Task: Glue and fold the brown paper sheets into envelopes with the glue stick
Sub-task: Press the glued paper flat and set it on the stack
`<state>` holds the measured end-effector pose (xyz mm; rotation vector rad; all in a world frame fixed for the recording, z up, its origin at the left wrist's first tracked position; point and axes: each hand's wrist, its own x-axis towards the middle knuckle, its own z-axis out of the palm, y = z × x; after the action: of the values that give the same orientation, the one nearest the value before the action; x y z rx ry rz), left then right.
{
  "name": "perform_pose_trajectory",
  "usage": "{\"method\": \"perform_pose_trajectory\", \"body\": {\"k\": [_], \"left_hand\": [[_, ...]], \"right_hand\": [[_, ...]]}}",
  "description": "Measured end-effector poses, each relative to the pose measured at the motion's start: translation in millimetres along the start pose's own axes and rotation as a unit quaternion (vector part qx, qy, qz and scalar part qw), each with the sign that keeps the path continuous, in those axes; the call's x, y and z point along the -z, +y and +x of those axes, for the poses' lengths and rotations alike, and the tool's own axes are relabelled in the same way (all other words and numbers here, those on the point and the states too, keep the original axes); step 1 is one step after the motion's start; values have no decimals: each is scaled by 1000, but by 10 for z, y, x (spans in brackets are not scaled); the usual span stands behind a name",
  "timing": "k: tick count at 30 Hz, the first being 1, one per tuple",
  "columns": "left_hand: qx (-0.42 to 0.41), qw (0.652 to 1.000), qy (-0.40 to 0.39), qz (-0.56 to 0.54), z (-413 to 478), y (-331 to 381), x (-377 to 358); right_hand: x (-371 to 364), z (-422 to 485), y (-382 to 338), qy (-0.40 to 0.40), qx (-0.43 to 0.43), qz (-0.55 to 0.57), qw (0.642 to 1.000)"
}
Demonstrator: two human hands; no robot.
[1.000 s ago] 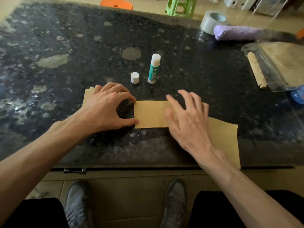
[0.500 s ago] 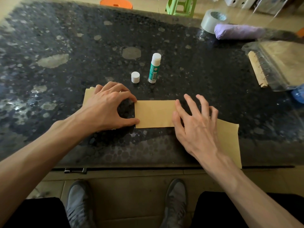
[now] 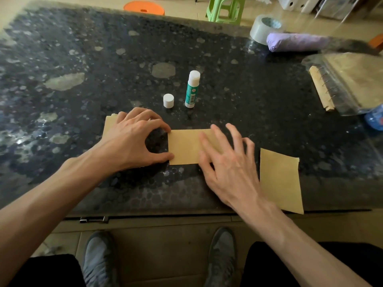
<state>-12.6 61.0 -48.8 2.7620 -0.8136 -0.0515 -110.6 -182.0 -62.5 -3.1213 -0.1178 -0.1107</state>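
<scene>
A folded brown paper (image 3: 184, 147) lies flat near the front of the dark speckled table (image 3: 83, 59). My left hand (image 3: 132, 139) rests partly over a stack of brown sheets (image 3: 108, 123), its thumb tip and index tip pressing the folded paper's left edge. My right hand (image 3: 228, 162) lies flat with spread fingers on the right part of the folded paper. Another brown sheet (image 3: 279, 179) lies to the right, reaching the table's front edge. The green-and-white glue stick (image 3: 192, 90) stands upright behind the paper, its white cap (image 3: 168, 101) beside it.
At the back right are a tape roll (image 3: 265, 27) and a purple rolled bundle (image 3: 296, 41). A spiral notebook in a clear sleeve (image 3: 342, 83) lies at the right edge, a blue object (image 3: 376, 119) below it. A green stool (image 3: 226, 9) and an orange stool (image 3: 144, 8) stand beyond the table.
My right hand slid right along the folded paper, then back left, uncovering more of the sheet on the right. My left hand has stayed in place.
</scene>
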Motion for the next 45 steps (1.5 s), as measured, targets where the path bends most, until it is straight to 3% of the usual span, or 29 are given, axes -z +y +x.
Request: {"method": "perform_pose_trajectory", "body": {"k": [4,8,16,24,28,35,38,45], "left_hand": [[-3,1000,5,-4,-14,0,-9],[-2,1000,5,-1,-9,3,-5],[0,1000,1,-3,-8,9,-2],[0,1000,-6,-8,8,3,3],[2,1000,3,-20,-2,32,-13],[3,999,3,-41,-17,153,-84],[4,999,-5,-44,-9,160,-92],[-11,998,-7,-67,-7,134,-90]], "right_hand": [[16,-63,195,2,-52,-39,998],[2,-59,224,7,-53,-10,999],[-15,-106,7,-27,73,25,997],[68,-157,323,3,-26,-31,999],[65,-34,295,37,-67,59,995],[139,242,227,-11,-116,150,982],[181,317,188,16,-122,274,954],[225,398,149,3,-192,517,834]]}}
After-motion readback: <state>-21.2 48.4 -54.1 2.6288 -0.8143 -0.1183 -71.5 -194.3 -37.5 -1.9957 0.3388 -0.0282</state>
